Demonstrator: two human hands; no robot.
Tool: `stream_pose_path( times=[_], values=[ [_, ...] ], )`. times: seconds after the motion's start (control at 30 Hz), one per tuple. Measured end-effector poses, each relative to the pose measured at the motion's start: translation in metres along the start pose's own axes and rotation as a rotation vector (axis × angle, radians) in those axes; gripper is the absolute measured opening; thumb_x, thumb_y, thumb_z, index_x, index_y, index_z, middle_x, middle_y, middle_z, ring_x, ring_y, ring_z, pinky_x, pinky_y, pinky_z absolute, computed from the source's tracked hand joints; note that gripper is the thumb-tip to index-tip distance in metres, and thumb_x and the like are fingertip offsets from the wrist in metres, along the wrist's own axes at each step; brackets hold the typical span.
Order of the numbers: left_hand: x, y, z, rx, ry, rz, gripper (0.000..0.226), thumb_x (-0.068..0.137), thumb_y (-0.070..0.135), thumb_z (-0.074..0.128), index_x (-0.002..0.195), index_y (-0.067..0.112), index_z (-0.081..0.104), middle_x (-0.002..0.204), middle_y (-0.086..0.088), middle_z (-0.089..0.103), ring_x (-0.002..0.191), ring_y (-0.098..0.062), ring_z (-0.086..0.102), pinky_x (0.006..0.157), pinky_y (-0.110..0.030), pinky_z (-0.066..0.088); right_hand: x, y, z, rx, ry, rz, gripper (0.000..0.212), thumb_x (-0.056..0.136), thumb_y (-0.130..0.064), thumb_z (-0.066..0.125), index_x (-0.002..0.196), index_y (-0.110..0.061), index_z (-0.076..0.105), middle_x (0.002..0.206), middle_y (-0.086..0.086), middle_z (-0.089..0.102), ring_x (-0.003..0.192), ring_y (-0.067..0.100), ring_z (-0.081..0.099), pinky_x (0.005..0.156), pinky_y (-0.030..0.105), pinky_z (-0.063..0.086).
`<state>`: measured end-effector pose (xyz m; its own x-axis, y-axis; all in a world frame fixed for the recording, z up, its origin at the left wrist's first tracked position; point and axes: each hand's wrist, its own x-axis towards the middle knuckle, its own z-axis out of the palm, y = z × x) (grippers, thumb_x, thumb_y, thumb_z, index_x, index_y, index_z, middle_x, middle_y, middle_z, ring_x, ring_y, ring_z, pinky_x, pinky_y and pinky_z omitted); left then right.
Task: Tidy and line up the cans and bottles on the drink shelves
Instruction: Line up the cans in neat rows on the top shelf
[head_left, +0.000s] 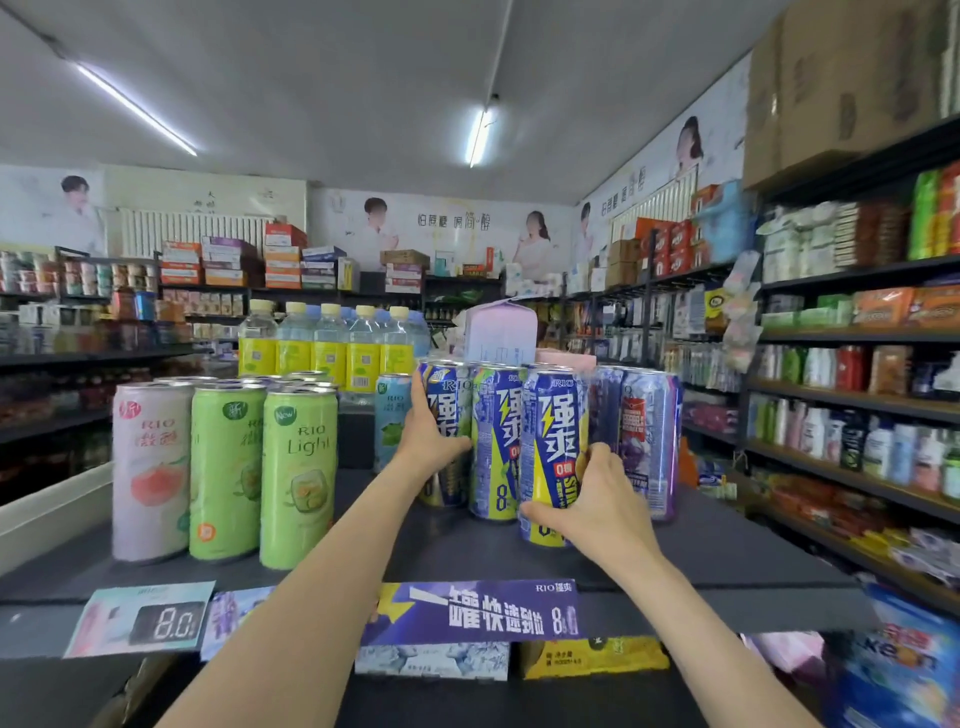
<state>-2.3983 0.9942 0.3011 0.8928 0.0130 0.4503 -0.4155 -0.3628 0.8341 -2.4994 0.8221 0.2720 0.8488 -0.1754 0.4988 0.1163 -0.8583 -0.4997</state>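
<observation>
On the dark top shelf (727, 551) stand tall blue-and-yellow RIO cans. My left hand (431, 436) grips the left blue can (447, 410) from its left side. My right hand (597, 499) grips the front blue-and-yellow can (553, 447) low on its right side. Between them stands another blue-and-yellow can (493, 441). Purple cans (649, 436) stand right behind my right hand. To the left a pink can (150, 467) and two green RIO Light cans (298, 473) form a front row.
Clear bottles with yellow labels (327, 348) stand at the back, with a small light-blue can (392, 415) in front of them. A pink carton (501, 332) rises behind the blue cans. Price tags (467, 613) hang on the shelf edge. Stocked shelves (857, 395) line the right aisle.
</observation>
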Motion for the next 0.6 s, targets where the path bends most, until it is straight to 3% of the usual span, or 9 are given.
stream_pose_path(
  times=[0.1,0.3,0.6],
  values=[
    [0.003,-0.004,-0.002,-0.117,-0.055,-0.009,0.110,0.078,-0.003,0.067,0.147,0.032,-0.012,0.144,-0.007,0.039,0.124,-0.024,0.046,0.105,-0.043,0.037,0.002,-0.003,0.005,0.032,-0.010,-0.012,0.078,0.068,-0.056,0.074,0.118,-0.014,0.032,0.114,0.001,0.042,0.104,0.023,0.054,0.072,0.031,0.039],
    [0.004,-0.011,-0.008,-0.178,-0.073,-0.024,0.099,0.080,-0.002,0.066,0.147,0.029,0.000,0.131,-0.007,0.048,0.106,-0.019,0.052,0.087,-0.032,0.041,0.004,-0.003,0.010,0.033,-0.007,-0.040,0.084,0.070,-0.057,0.072,0.126,-0.012,0.029,0.118,0.001,0.042,0.105,0.020,0.053,0.070,0.029,0.036],
    [0.002,-0.011,-0.008,-0.145,-0.080,0.011,0.095,0.081,-0.001,0.065,0.147,0.024,0.001,0.132,-0.008,0.045,0.106,-0.015,0.049,0.086,-0.029,0.038,0.006,-0.003,0.011,0.034,-0.017,-0.038,0.088,0.071,-0.057,0.071,0.130,-0.011,0.027,0.121,0.002,0.041,0.107,0.020,0.053,0.073,0.028,0.040]
  ],
)
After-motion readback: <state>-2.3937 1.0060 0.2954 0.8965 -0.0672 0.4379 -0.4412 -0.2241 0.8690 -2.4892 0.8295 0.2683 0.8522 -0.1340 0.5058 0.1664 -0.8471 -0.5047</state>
